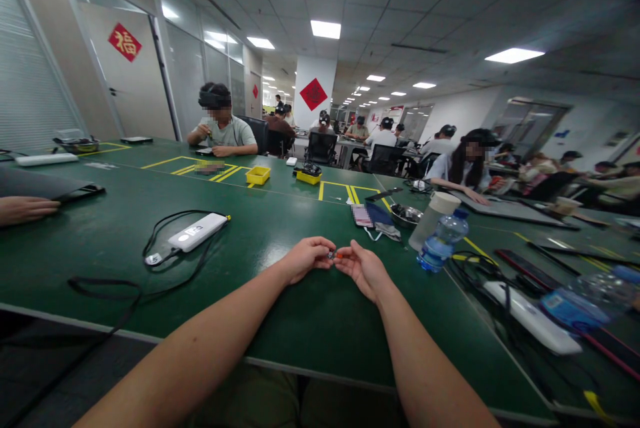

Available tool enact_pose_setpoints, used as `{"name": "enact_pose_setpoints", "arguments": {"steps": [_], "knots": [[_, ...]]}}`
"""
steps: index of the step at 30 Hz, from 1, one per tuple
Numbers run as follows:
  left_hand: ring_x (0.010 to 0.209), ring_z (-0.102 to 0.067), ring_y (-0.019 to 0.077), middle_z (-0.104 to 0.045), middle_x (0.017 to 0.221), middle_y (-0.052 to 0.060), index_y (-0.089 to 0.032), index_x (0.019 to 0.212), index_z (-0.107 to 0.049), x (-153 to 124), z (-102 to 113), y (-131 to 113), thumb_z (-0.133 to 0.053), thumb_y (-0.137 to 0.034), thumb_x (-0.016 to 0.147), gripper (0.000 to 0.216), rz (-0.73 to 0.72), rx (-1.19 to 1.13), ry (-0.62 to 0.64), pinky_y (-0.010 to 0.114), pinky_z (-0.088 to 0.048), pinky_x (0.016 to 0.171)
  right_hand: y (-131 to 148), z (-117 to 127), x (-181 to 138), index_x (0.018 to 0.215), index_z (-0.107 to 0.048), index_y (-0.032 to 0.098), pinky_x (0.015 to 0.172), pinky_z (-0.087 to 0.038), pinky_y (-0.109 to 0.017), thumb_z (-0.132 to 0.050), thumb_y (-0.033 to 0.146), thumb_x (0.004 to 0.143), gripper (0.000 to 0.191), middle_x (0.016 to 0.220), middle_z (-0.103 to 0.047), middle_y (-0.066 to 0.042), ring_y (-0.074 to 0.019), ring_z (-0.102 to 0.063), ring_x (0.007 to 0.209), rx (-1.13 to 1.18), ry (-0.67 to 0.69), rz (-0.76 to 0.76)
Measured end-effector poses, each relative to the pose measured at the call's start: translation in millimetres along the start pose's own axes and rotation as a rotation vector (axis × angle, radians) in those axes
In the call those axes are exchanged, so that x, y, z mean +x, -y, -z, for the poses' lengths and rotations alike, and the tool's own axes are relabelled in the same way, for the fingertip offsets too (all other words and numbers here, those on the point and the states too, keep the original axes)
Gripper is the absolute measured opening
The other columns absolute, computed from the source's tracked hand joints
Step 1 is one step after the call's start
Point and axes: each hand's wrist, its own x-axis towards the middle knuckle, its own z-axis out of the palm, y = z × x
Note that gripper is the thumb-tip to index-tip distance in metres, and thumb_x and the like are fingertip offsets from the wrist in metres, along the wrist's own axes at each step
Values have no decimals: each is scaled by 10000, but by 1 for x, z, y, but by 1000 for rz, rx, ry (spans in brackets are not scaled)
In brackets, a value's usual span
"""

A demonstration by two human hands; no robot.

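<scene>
Just above the green table (295,321), my left hand (309,260) and my right hand (364,269) meet fingertip to fingertip. The left thumb and fingers pinch a small grey, metallic-looking piece (331,255). At the right fingertips a small orange piece (339,255) shows, held between the thumb and the curled fingers. The two pieces touch or lie very close together; I cannot tell whether they are joined. Both are too small to name, and the fingers partly hide them.
A white power bank (198,232) with a black cable lies left. Right stand a water bottle (444,240), a pale cup (434,220) and a metal bowl (406,216). Yellow trays (258,176) sit farther back. Other people work around; a co-worker's hand (27,210) rests at far left.
</scene>
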Motion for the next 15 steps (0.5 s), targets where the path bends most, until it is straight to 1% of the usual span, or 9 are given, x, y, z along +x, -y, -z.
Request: {"name": "enact_pose_setpoints", "arguments": {"steps": [5, 10, 12, 15], "knots": [[654, -619, 111, -636, 781, 71, -123, 937, -593, -1, -2, -1, -614, -156, 705, 235, 7, 33, -17, 247, -514, 648, 0, 0, 0, 778, -637, 107, 667, -529, -288, -527, 326, 807, 247, 739, -678, -105, -172, -655, 706, -11, -12, -2], [632, -612, 95, -632, 797, 70, -116, 946, -588, -1, -1, -1, -624, -138, 699, 251, -14, 39, -4, 240, -513, 651, 0, 1, 0, 792, -642, 104, 689, -523, -283, -544, 246, 780, 173, 770, -676, -104, -170, -652, 732, -42, 0, 15], [622, -608, 90, -628, 804, 65, -121, 955, -582, 0, 0, 1, -623, -139, 698, 261, -20, 54, -3, 242, -512, 652, -1, 1, 0, 802, -642, 109, 695, -521, -281, -573, 227, 756, 144, 780, -675, -100, -165, -650, 735, -74, 1, 21], [592, -596, 81, -617, 791, 50, -129, 988, -567, 2, 1, 6, -628, -138, 688, 306, -35, 103, -37, 240, -508, 632, -3, 1, -1, 781, -636, 122, 695, -522, -285, -648, 195, 688, 119, 764, -668, -77, -157, -648, 715, -160, -43, 20]]}}
